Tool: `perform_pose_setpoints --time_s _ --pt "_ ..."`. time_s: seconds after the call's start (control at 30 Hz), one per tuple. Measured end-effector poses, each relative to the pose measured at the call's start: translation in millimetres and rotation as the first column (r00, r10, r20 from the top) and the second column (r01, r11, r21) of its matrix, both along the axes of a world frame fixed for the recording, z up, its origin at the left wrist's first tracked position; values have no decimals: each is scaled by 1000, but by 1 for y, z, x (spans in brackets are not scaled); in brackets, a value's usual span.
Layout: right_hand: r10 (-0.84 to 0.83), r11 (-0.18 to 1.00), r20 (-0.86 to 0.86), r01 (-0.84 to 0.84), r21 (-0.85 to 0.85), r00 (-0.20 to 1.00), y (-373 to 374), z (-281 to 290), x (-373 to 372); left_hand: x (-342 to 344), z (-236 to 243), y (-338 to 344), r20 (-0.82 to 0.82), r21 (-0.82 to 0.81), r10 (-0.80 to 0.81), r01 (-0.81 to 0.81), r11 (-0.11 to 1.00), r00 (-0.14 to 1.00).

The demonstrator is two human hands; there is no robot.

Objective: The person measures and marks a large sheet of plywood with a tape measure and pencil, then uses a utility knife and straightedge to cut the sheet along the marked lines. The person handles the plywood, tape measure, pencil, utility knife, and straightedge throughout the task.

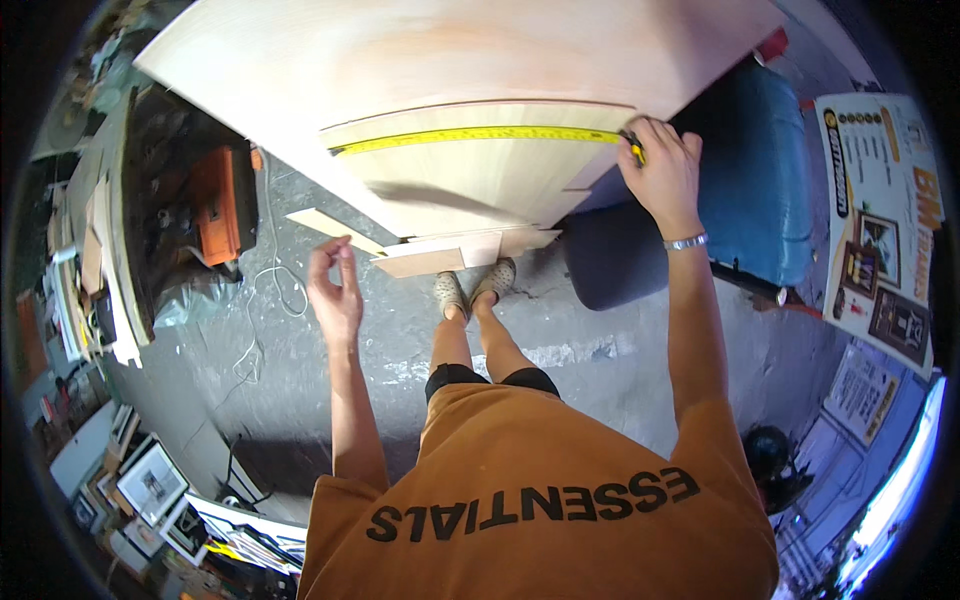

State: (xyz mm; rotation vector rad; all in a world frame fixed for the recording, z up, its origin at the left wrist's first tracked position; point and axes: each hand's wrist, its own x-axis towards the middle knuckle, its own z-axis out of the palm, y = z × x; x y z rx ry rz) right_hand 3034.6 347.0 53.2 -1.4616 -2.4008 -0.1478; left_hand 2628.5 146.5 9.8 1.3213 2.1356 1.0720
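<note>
My right hand (662, 175) is closed around a black-and-yellow tape measure (636, 149) at the right side of the pale wooden boards. Its yellow blade (480, 136) is drawn out leftward, lying across a thin plywood panel (470, 175). The blade's far end rests near the panel's left edge, with no hand on it. My left hand (335, 295) is raised below and left of the panel, fingers loosely bent and apart, with nothing visible in them. Close by its fingertips is a narrow wooden strip (335, 230). Behind the panel spreads a larger wooden sheet (400, 60).
Small wood offcuts (425, 262) lie at the panel's foot, by my shoes. To the right stand a blue-backed chair (750, 180) and a printed poster board (880, 220). An orange case (213, 205) sits on the left, near a white cable (262, 290) on the floor.
</note>
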Motion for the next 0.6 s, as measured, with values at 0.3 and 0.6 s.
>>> perform_pose_setpoints --time_s 0.3,0.6 --pt "90 994 -43 -92 -50 995 -59 -2 -34 1 -62 -195 266 -415 39 78 907 963" --pt "5 677 -521 -386 -627 853 -262 -46 -217 -93 -80 -308 482 -318 357 -220 922 800"
